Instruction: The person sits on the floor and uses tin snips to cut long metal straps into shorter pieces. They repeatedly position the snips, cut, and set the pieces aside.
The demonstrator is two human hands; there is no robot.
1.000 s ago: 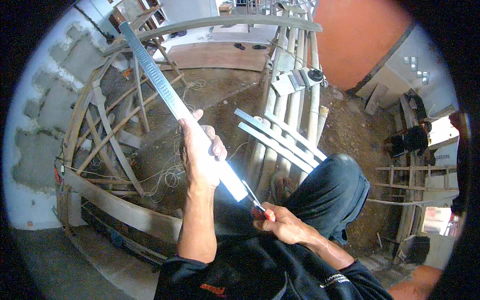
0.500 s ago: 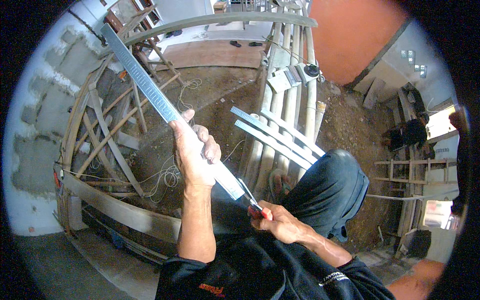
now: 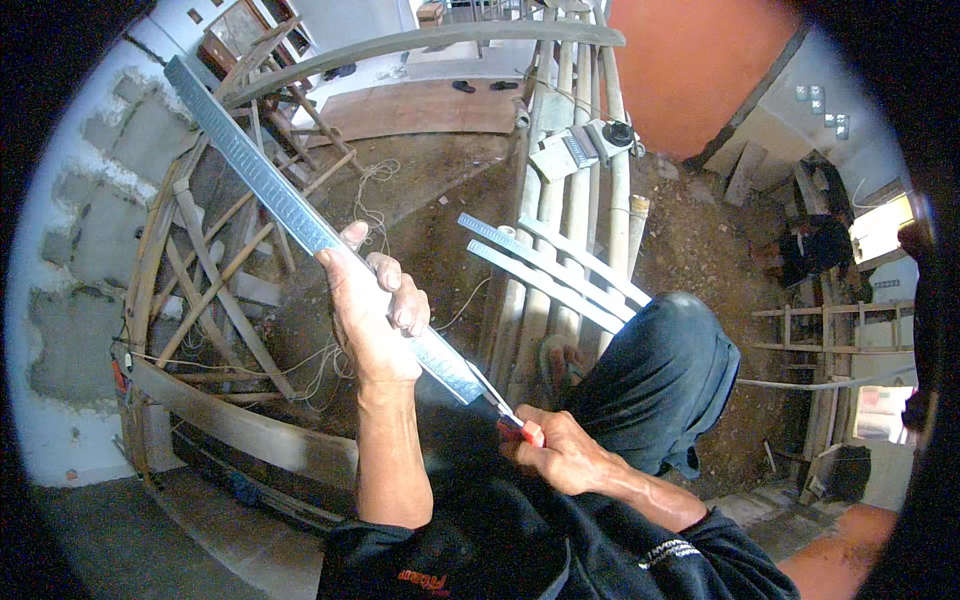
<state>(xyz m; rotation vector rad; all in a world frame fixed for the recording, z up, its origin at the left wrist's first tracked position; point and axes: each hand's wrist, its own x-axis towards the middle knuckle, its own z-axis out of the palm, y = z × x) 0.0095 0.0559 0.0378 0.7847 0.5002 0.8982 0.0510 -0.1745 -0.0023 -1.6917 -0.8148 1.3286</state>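
Note:
A long ribbed metal profile (image 3: 250,158) slants from the upper left down to my lap. My left hand (image 3: 372,305) is wrapped round its lower half, thumb along the top. In my right hand (image 3: 565,455) are red-handled tin snips (image 3: 532,433), gripped by the handles. Their blades lie along the near end of the profile, one of them over its edge; how far they are closed cannot be made out. Just ahead of my bent knee (image 3: 655,370), several metal strips (image 3: 545,285) rest across pale poles.
Long pale poles (image 3: 578,215) run away from me, with a boxy grey-white object (image 3: 565,155) on them. Timber framing (image 3: 215,290) and loose cord (image 3: 325,370) lie at left. Another person (image 3: 808,250) is at far right, near a wooden ladder-like frame (image 3: 835,330).
My left hand and the metal profile have shifted slightly left, and the far end has swung a little left and down. My right hand stays at the near end with the snips.

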